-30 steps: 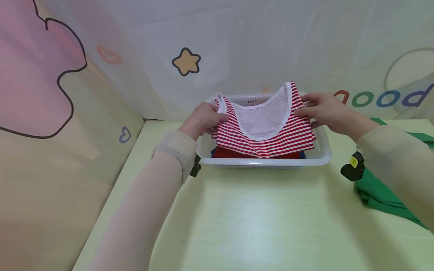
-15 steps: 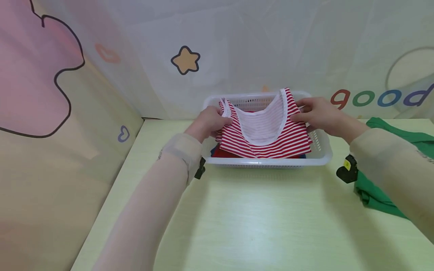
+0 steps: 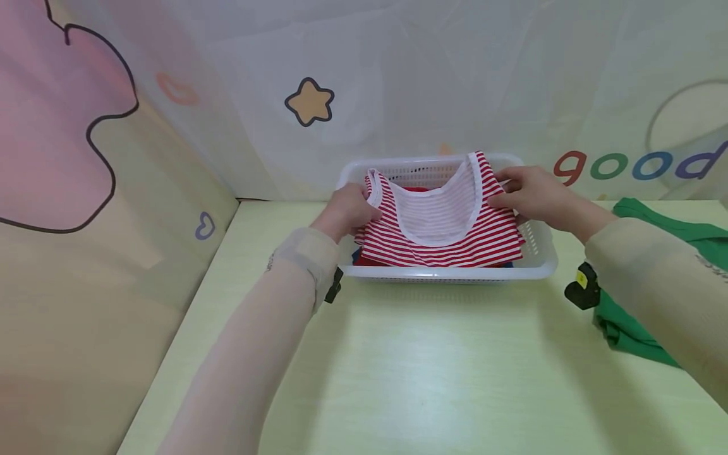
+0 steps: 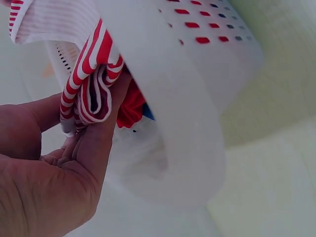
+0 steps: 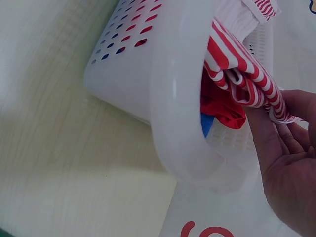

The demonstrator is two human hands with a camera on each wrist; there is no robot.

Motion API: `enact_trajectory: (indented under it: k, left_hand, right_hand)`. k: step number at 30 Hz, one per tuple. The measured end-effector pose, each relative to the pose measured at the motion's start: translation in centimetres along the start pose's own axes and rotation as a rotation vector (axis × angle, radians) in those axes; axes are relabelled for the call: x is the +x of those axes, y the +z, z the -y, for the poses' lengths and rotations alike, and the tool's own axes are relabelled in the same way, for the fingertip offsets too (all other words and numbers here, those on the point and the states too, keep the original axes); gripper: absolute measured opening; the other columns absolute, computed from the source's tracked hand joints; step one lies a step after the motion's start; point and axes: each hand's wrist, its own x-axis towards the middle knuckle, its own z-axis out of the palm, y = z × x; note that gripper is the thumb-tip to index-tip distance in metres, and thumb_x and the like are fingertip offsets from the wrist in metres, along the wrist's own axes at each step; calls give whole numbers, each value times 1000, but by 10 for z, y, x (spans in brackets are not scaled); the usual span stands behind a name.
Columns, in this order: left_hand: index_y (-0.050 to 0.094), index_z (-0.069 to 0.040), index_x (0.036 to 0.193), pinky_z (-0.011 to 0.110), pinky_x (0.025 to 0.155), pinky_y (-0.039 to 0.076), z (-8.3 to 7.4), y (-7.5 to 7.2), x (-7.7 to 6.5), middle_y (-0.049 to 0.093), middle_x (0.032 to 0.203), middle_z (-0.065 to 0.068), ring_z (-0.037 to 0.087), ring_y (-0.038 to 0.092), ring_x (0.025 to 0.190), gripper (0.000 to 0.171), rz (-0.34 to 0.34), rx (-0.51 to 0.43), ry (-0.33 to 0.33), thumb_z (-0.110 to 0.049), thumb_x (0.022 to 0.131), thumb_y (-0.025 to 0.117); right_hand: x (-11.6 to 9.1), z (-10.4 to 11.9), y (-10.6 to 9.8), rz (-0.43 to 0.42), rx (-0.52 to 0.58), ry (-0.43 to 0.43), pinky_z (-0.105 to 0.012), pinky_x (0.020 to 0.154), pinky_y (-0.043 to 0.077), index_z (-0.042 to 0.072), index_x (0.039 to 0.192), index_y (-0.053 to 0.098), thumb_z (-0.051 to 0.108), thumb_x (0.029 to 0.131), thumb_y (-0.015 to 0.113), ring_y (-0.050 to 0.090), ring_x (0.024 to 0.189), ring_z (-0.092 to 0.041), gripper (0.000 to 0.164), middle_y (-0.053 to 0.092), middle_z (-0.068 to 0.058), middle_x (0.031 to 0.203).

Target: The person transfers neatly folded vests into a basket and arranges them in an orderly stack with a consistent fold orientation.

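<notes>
A folded red-and-white striped shirt [image 3: 449, 246] with a white scoop neckline lies over the white plastic basket [image 3: 438, 272], inside its rim. My left hand [image 3: 348, 210] pinches the shirt's left side, thumb on top and fingers beneath. On the opposite side my right hand [image 3: 531, 194] grips the other edge the same way. In the left wrist view the folded layers of the striped shirt [image 4: 94, 84] show between thumb and fingers. Under it, red cloth [image 5: 222, 106] and a bit of blue cloth [image 5: 206, 123] lie in the basket.
Green cloth [image 3: 637, 335] lies on the pale table [image 3: 421, 379] at the right, partly behind my right forearm. A printed curtain [image 3: 398, 76] with a star and the word "good" hangs right behind the basket. Another printed sheet [image 3: 114, 284] borders the left.
Both hands have lowered the striped shirt further into the basket. Its raised right shoulder has dropped and shifted slightly left, and more of the basket's back rim shows.
</notes>
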Motion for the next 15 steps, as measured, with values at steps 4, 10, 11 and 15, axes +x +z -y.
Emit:
enact_trajectory:
  k: [4,10,11,15]
  left_hand:
    - [61,0,123,27,68,55,2,-4,-1,61,116,14,21,59,88,27,-37,85,39,-12,102,71]
    - [64,-1,125,29,77,53,3,-4,-1,65,119,13,23,59,96,30,-84,151,54,-14,100,74]
    - [64,-1,126,30,81,54,3,-4,-1,66,120,13,24,59,99,31,-89,156,53,-14,100,75]
    - [64,-1,130,35,94,57,1,-3,-4,66,125,14,26,61,107,36,-108,180,44,-15,99,76]
  right_hand:
    - [1,-1,0,4,-4,-5,-38,83,66,1,159,41,27,106,68,64,113,-39,65,55,-29,142]
    - [6,-3,2,25,9,-4,-40,78,67,-4,156,43,24,106,69,66,107,-36,63,57,-31,136]
    - [7,-4,3,27,7,-4,-40,77,67,-4,156,44,24,106,69,66,106,-36,62,58,-31,135]
    - [10,-5,4,32,2,-6,-40,76,67,-4,154,45,23,106,69,67,104,-34,61,59,-30,133]
